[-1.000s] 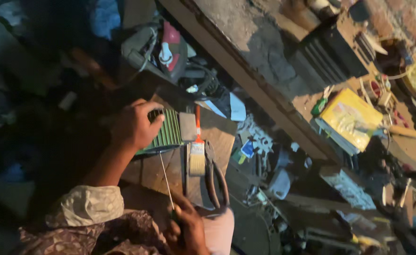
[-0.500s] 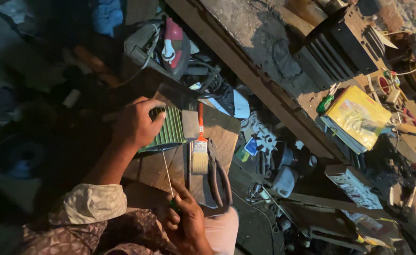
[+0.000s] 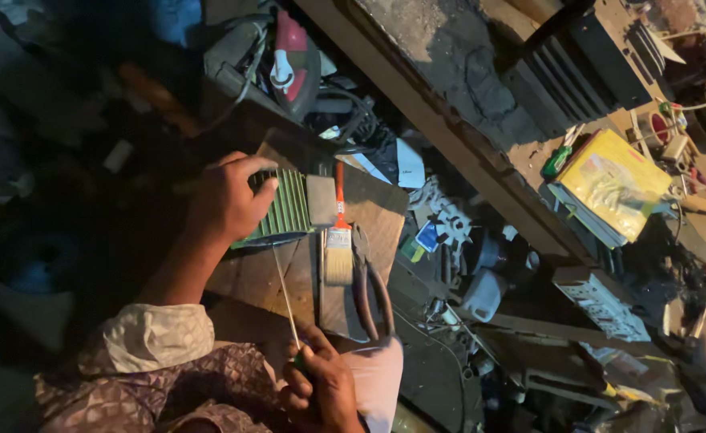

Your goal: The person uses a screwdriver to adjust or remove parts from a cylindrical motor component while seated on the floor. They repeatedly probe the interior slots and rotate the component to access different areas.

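I have one view only, the head camera, so nothing is shared with a second view. It looks steeply down from above the person's shoulders onto a dim, cluttered work spot, close enough that both forearms fill the lower left. The frame is rolled: the wooden board [image 3: 373,220] sits near centre, and the shelf edge [image 3: 449,136] runs from 12 toward 4 o'clock. The left hand [image 3: 228,200] lies at about 9 o'clock of centre, and the right hand [image 3: 321,393] at 6 o'clock, by the bottom edge.
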